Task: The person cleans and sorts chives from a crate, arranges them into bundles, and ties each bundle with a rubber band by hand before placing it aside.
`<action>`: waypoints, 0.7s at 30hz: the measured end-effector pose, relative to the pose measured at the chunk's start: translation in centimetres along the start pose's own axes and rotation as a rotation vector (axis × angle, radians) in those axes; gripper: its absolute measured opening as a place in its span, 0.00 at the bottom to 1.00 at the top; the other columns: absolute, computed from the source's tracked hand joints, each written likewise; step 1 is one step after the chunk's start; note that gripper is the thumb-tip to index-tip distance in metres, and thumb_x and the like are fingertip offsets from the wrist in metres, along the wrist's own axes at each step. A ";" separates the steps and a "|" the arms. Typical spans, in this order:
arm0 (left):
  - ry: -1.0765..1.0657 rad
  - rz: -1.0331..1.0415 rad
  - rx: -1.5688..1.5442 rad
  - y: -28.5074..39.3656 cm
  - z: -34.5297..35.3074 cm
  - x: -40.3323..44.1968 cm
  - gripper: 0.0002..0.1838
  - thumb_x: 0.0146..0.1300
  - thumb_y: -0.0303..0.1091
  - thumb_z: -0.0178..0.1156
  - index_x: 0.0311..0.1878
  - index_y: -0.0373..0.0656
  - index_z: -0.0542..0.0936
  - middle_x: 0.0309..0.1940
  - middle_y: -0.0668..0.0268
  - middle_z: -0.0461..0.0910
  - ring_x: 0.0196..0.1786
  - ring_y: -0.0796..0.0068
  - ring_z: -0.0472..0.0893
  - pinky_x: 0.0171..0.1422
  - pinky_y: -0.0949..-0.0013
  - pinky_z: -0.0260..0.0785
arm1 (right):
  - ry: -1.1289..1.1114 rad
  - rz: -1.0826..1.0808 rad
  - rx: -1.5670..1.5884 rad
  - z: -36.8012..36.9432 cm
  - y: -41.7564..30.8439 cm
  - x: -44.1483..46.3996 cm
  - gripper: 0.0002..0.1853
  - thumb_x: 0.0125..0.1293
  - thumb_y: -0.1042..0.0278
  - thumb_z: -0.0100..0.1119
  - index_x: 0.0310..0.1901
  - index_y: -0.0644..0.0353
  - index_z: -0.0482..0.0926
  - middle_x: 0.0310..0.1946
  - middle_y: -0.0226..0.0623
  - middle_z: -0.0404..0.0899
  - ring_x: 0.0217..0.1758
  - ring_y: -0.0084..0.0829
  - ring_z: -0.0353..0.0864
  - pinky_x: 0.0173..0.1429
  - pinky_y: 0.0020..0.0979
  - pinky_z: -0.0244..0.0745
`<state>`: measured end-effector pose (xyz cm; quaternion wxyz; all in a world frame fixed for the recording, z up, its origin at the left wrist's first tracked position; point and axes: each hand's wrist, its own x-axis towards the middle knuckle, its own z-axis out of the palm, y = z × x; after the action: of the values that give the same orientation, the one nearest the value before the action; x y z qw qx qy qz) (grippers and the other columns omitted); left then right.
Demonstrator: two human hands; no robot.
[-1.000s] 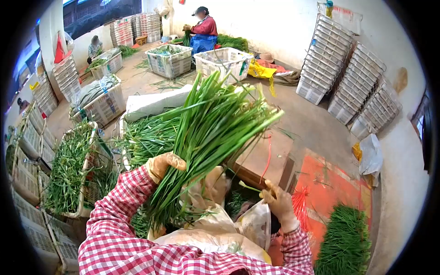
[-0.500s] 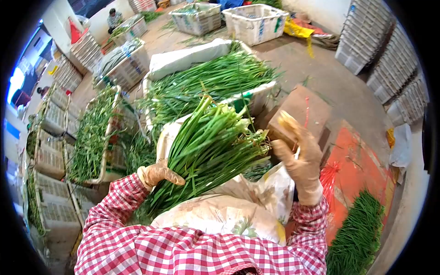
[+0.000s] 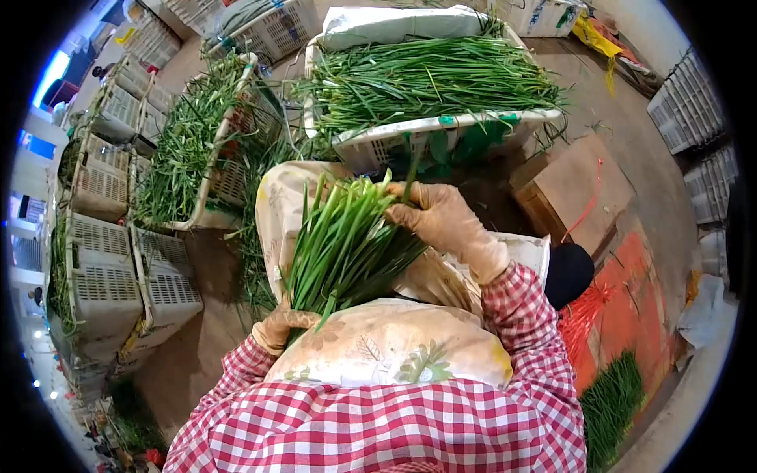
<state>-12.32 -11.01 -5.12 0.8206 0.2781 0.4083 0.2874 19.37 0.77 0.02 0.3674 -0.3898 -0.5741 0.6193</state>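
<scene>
A bunch of long, flat green leaves that look like garlic chives (image 3: 347, 240) rests over my lap, its pale stem ends pointing up and away. My left hand (image 3: 285, 325), in a tan glove, is closed around the lower leafy end. My right hand (image 3: 449, 225), gloved the same way, has its fingers curled in at the upper right of the bunch. One dark blade stands up by those fingertips. Part of the right fingers' grip is hidden by leaves. Beneath the bunch lies a stained, pale printed apron (image 3: 386, 335) over my knees.
Ahead stands a white crate (image 3: 441, 130) heaped with chives. Another full crate (image 3: 189, 158) and stacked crates (image 3: 102, 260) are at left. A cardboard box (image 3: 579, 189), red ties (image 3: 583, 315) and a chive pile (image 3: 615, 406) on an orange sheet lie at right.
My right hand has come left from beside the bunch, where its fingers were spread, and closed at the stem ends. The bunch stands more upright. My view has tilted down.
</scene>
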 end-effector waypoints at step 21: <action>0.111 -0.063 -0.265 -2.5 -4.7 1.5 0.33 0.53 0.21 0.63 0.62 0.38 0.62 0.45 0.59 0.74 0.40 0.71 0.75 0.46 0.68 0.70 | 0.698 0.267 -0.551 -11.5 15.1 3.0 0.18 0.69 0.52 0.50 0.35 0.60 0.77 0.21 0.40 0.79 0.23 0.37 0.81 0.28 0.36 0.75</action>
<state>-14.89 -10.65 -10.02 0.8349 0.1380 0.4201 0.3277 28.37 7.30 -15.69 0.3385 -0.7285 -0.5040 0.3174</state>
